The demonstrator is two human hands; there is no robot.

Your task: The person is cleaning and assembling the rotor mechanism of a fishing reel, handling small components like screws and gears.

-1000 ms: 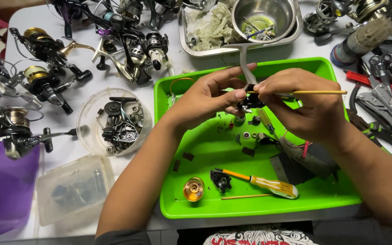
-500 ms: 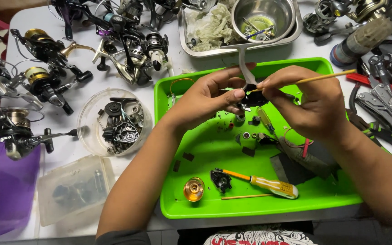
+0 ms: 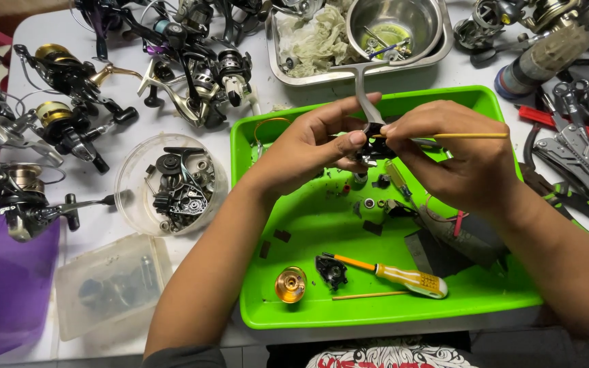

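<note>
Reel body (image 3: 371, 140) is up off the green tray (image 3: 294, 225), held over its back half so anything that drops lands in the tray, not on the table. Silver stem sticks up toward the steel pan (image 3: 444, 51).

Left hand (image 3: 311, 146): fingers curled in close, thumb and forefinger pinched on the reel body, acting as the vise. Narrow grip, no gap showing.

Right hand (image 3: 461, 160): fingers closed on a thin yellow stick (image 3: 465, 135), pencil-style, thumb and forefinger near the working end. Stick runs level, tail pointing right, tip in at the reel body. Can't tell exactly where the tip touches; my fingers cover it.

Small parts sit loose on the tray under my hands, within reach. Screwdriver (image 3: 393, 272) with orange-yellow handle lies near the front edge, gold spool (image 3: 290, 284) just left of it, a second thin stick (image 3: 369, 296) beside them.

Round clear tub (image 3: 172, 184) left of the tray holds more black reel parts, kept apart from the ones in the tray. Whole reels (image 3: 63, 116) are parked far left, out of the way. Pliers (image 3: 581, 150) on the right side, near my right arm.
</note>
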